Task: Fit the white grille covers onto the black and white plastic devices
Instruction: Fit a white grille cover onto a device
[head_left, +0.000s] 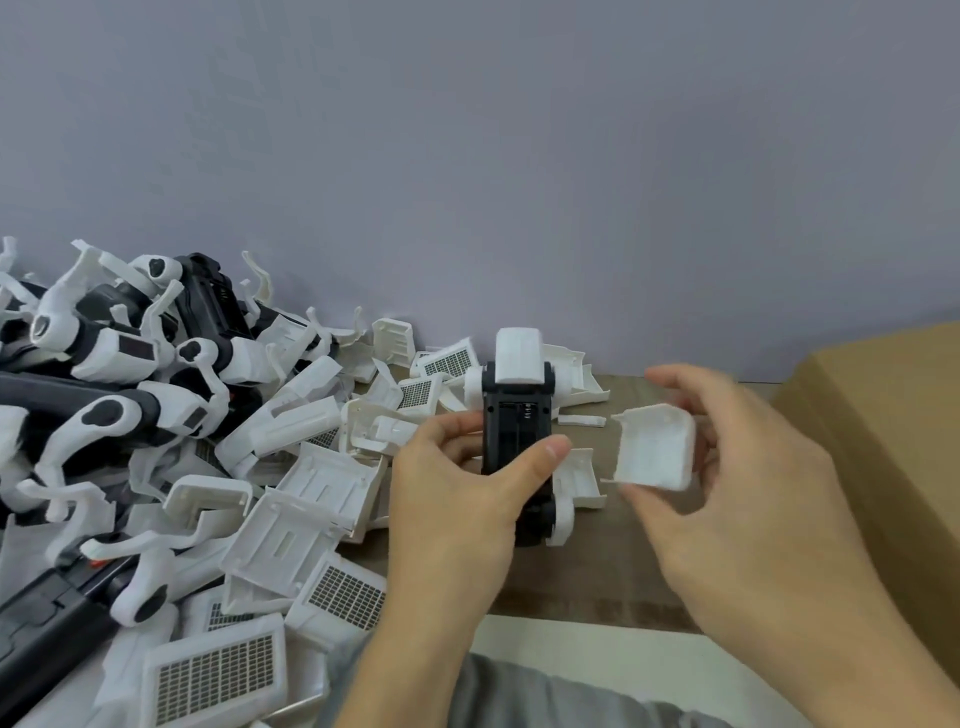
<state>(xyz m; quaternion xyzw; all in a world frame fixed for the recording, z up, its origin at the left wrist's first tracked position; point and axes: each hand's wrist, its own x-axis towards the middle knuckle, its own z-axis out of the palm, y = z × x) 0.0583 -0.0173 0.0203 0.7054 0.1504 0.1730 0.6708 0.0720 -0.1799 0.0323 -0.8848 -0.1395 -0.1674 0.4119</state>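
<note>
My left hand (457, 483) grips a black and white device (517, 415) upright above the wooden table, thumb across its black body, white head on top. My right hand (727, 467) holds a white cover (655, 449) between thumb and fingers, just right of the device and apart from it, its hollow side towards me. More white grille covers (343, 592) lie loose at the lower left, some showing dark mesh.
A big heap of black and white devices (130, 374) fills the left of the table, against the grey wall. A brown cardboard box (883, 441) stands at the right. Bare wooden tabletop (582, 582) shows below my hands.
</note>
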